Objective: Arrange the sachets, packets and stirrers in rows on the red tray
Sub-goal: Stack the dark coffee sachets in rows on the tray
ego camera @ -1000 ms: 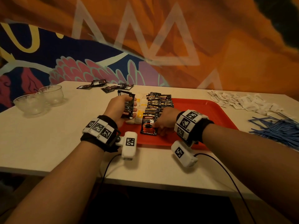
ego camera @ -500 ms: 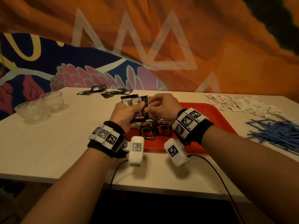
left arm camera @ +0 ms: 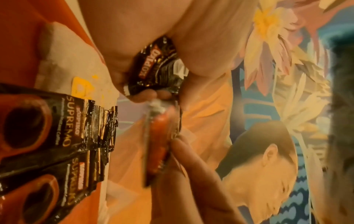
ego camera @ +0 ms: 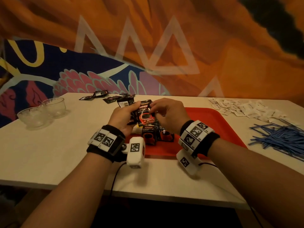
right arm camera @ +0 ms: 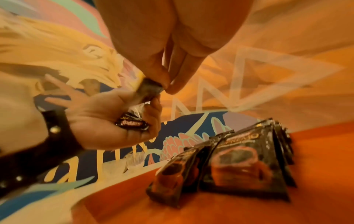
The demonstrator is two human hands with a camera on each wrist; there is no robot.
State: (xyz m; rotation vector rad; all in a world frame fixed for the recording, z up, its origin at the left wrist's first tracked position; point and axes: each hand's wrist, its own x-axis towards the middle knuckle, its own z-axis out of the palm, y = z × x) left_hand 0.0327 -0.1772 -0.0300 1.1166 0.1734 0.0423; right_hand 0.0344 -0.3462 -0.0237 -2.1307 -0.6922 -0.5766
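1. Surroundings: two clear glass bowls point(ego camera: 42, 112) stand on the counter point(ego camera: 49, 153) well to the left of the fingers. Loose black packets point(ego camera: 107, 96) lie beyond the left hand, near the counter's far edge. A heap of white sachets point(ego camera: 243, 107) lies to the right of the fingers, and nearer, a pile of blue stirrers point(ego camera: 283, 139).
2. Red tray point(ego camera: 218, 125) lies directly beneath and to the right of both hands. Two rows of black coffee packets point(ego camera: 148, 134) lie overlapped on it just below the fingers, cup picture at the near end.
3. Left hand point(ego camera: 123, 117): fingers curled round a small bunch of black packets point(left arm camera: 159, 69), held above the tray's left end.
4. Right hand point(ego camera: 169, 114): thumb and fingers pinch the top edge of one coffee packet point(ego camera: 145, 115), which is also touching the left hand's bunch.
5. Orientation: the pinched packet is upright, long axis near vertical, printed face toward the wearer, lettering at the top, cup picture at the bottom. It hangs above the tray rows, not touching them.
6. Obstruction: the hands hide the far ends of the tray rows in the head view.
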